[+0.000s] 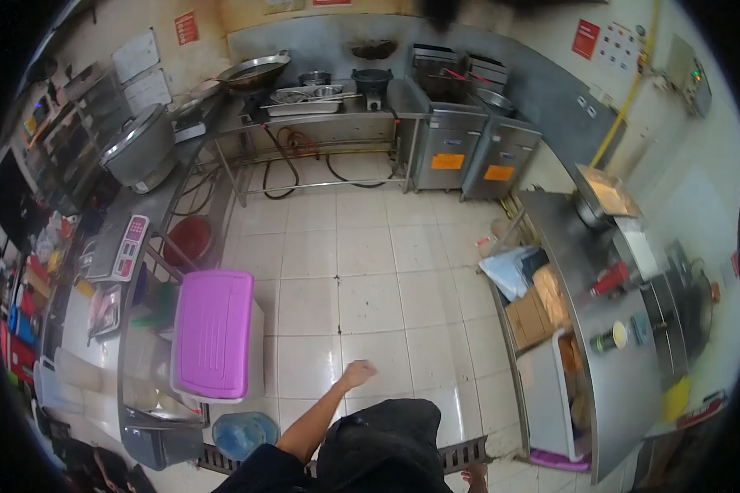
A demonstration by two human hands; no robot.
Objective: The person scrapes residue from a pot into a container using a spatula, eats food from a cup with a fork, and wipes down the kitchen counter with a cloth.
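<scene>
My left hand (358, 375) is stretched forward over the tiled floor, and I see nothing held in it. Its fingers are smeared by motion, so their pose is unclear. My right hand (474, 475) shows only in part at the bottom edge, low beside the floor drain grate (464, 453); what its fingers do cannot be made out. Between the arms, a dark cap (380, 440) covers the bottom middle of the view. A blue water jug (245, 435) stands on the floor to the left of my left forearm.
A white bin with a purple lid (214, 333) stands at left, beside a counter with a pink-and-white scale (130, 246) and a large rice cooker (140, 149). Two fryers (448, 148) stand at the back. On the right, a steel table (584, 320) has boxes below.
</scene>
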